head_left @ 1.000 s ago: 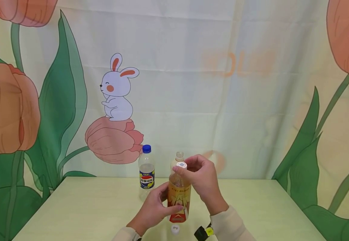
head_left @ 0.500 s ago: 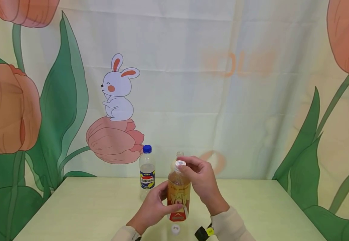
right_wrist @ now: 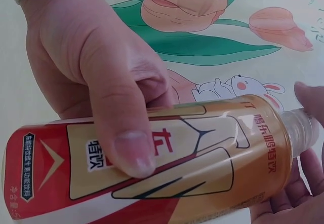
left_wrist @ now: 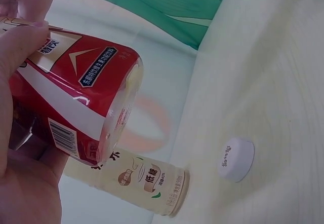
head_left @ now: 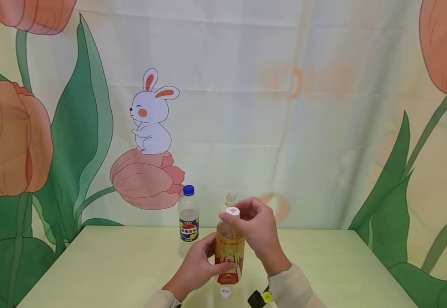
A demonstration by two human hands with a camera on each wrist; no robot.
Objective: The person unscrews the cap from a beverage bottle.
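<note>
In the head view my left hand (head_left: pixel 200 264) grips the lower body of a drink bottle (head_left: pixel 229 256) with a red and gold label. The bottle is held above the table, its base showing in the left wrist view. My right hand (head_left: pixel 260 231) pinches the white cap (head_left: pixel 233 211) at the bottle's mouth between thumb and fingers. Whether the cap sits on the neck or just over it is hidden. In the right wrist view the left thumb lies across the label, and right-hand fingers (right_wrist: pixel 298 203) are around the clear neck (right_wrist: pixel 302 127).
An uncapped bottle (head_left: pixel 230 199) with a cream label stands behind the held one. To the left stands a cola bottle (head_left: pixel 188 222) with a blue cap. A loose white cap (head_left: pixel 225 292) lies on the table (head_left: pixel 354 265), near a black object (head_left: pixel 256 298) with a yellow tag.
My right hand's fingers move forward and left over the white cap, then back to the right, with the cap shifting slightly. The left hand keeps its grip on the bottle almost unmoved.
</note>
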